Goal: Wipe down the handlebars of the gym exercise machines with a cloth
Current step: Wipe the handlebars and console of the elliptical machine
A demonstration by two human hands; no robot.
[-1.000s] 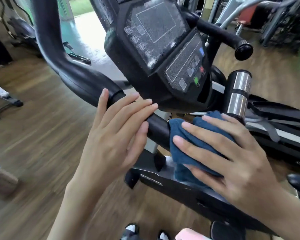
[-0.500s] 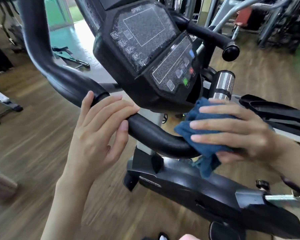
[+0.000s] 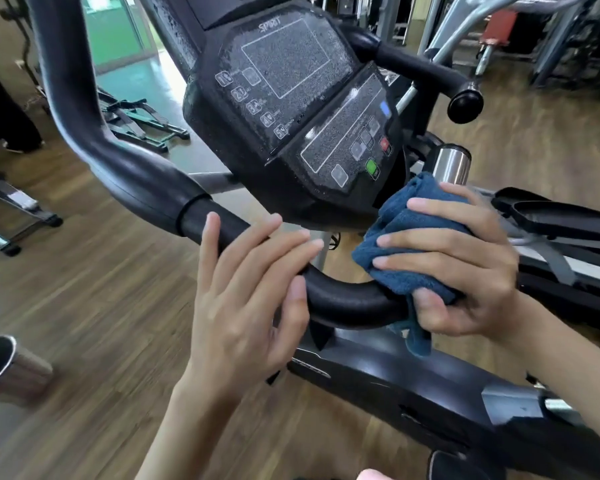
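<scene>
A black curved handlebar (image 3: 347, 299) of an exercise machine runs from the upper left down across the middle. My left hand (image 3: 246, 306) rests on it with straight fingers laid over the bar and the thumb below. My right hand (image 3: 465, 271) grips a dark blue cloth (image 3: 409, 268) wrapped around the handlebar just below the console, thumb underneath and fingers over the top. A loose end of the cloth hangs below the bar.
The black console (image 3: 298, 109) sits right above the hands. A second handlebar with a round end cap (image 3: 465, 102) sticks out at upper right, beside a steel grip (image 3: 451, 164). A steel cup (image 3: 7, 368) is at lower left. Other machines stand around on the wooden floor.
My right hand has slid the cloth along the handlebar, from beside my left hand up toward the console, and now wraps it round the bar. My left hand stays on the bar.
</scene>
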